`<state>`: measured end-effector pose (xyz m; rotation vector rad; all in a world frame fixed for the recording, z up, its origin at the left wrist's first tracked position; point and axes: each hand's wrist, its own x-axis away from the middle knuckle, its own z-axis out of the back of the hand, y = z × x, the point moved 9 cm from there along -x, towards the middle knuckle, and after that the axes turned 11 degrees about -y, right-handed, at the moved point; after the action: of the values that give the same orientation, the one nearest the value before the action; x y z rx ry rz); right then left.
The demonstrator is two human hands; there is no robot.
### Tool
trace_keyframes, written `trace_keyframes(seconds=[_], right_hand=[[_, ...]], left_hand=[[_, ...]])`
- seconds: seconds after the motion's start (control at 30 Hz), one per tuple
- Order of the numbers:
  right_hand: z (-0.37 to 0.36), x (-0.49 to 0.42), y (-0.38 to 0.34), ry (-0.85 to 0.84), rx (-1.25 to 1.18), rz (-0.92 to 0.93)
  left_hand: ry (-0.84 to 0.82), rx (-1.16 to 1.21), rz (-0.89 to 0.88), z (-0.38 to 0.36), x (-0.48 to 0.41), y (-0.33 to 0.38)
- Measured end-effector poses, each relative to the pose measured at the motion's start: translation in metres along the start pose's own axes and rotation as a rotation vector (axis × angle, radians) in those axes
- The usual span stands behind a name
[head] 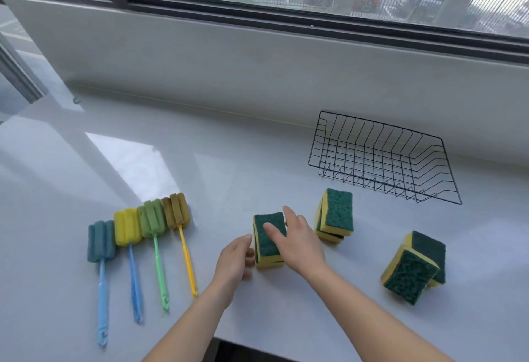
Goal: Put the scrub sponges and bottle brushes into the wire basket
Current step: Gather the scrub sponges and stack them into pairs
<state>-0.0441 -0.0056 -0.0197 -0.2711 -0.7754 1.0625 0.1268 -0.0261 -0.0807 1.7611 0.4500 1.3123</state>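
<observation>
Three stacks of yellow-and-green scrub sponges stand on the white counter. My hands flank the middle stack [267, 247]: my left hand [234, 261] touches its left side, and my right hand [300, 243] lies over its top and right side, fingers spread. The stack rests on the counter. A second stack [336, 215] stands to the right, and a third, leaning stack [415, 267] sits further right. Several bottle brushes [151, 220] with foam heads and coloured handles lie side by side at the left. The black wire basket [383, 158] sits empty at the back right.
The counter [200, 161] runs back to a low grey wall under a dark-framed window [286, 15]. Its front edge [257, 343] is just below my forearms. A pane edge stands at the far left [17, 75].
</observation>
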Motion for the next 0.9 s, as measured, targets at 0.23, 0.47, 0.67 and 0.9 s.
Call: trace_keyframes(seconds=[0.23,0.47,0.67,0.9], right_hand=[[-0.017,0.020,0.027,-0.086,-0.302,-0.092],[-0.024,0.029,0.047,-0.131,-0.706,-0.088],[-0.007,0.056,0.128,0.067,-0.669,-0.271],[0.034,0.045,0.162,0.157,-0.841,-0.302]], left_hand=[[-0.053,-0.061,-0.057,-0.010,0.000,0.009],[-0.031,-0.139,-0.084,-0.023,-0.014,0.022],[-0.049,-0.161,-0.077,-0.041,-0.032,0.033],[-0.020,-0.197,-0.086,-0.051,-0.051,0.051]])
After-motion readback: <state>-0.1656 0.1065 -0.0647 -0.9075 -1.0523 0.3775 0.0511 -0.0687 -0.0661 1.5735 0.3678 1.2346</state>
